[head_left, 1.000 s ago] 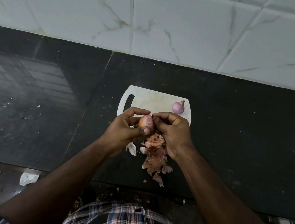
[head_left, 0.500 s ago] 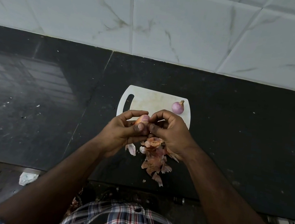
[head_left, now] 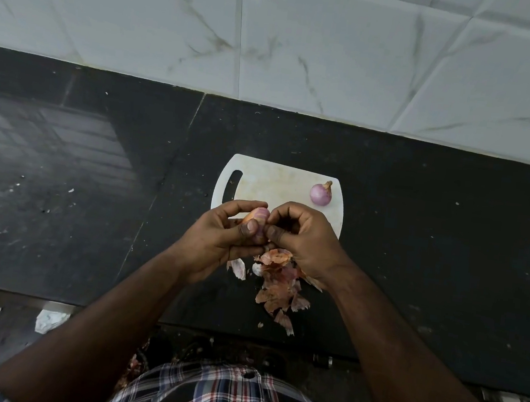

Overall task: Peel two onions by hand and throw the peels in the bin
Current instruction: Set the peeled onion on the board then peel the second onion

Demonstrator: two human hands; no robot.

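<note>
Head view: left hand [head_left: 219,238] grips onion [head_left: 260,217]; right hand [head_left: 305,238] pinches its skin.

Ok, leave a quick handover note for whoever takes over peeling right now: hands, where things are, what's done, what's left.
Left hand grips the half-peeled onion above the board's near edge.
Right hand pinches at its skin.
Second onion, apparently peeled, lies on the board's far right corner.
Peels are piled on the counter beneath the hands.
Left: finish this onion, then bin all peels. No bin in view.
</note>
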